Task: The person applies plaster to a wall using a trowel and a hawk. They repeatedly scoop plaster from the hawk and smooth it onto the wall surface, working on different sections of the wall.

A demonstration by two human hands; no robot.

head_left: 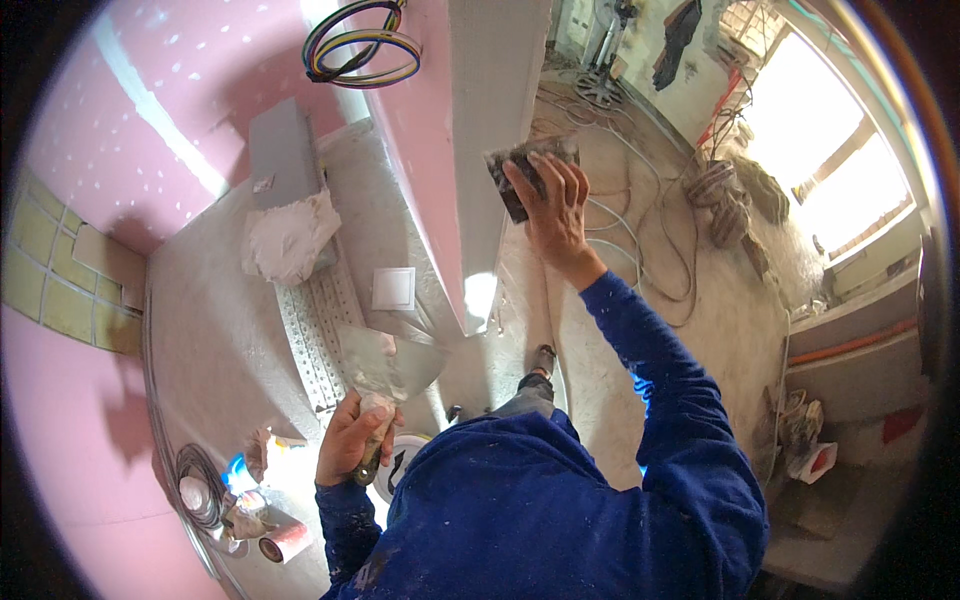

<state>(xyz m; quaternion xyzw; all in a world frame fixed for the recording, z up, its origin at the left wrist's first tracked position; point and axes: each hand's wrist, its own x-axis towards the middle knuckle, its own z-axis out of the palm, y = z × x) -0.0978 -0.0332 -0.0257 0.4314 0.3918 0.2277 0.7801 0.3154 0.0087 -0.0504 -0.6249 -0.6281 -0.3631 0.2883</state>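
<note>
My left hand point(346, 440) is wrapped round the handle of a wide putty knife point(385, 362), held low on the left with its broad blade pointing up and away. Grey-white compound smears the blade. My right hand point(556, 222) reaches forward and grips a dark, dusty flat block point(512, 182) that looks like a sanding block. The block is at the grey-white end face point(497, 75) of a pink plasterboard wall point(425, 130); whether it touches the face I cannot tell.
Coiled cables point(362, 55) stick out of the wall. A white square plate point(393, 289), perforated metal strips point(310, 340) and a crumpled bag point(290, 238) lie at left. A white bucket point(412, 446) stands beside my left hand. Hoses point(655, 215) trail across the floor at right.
</note>
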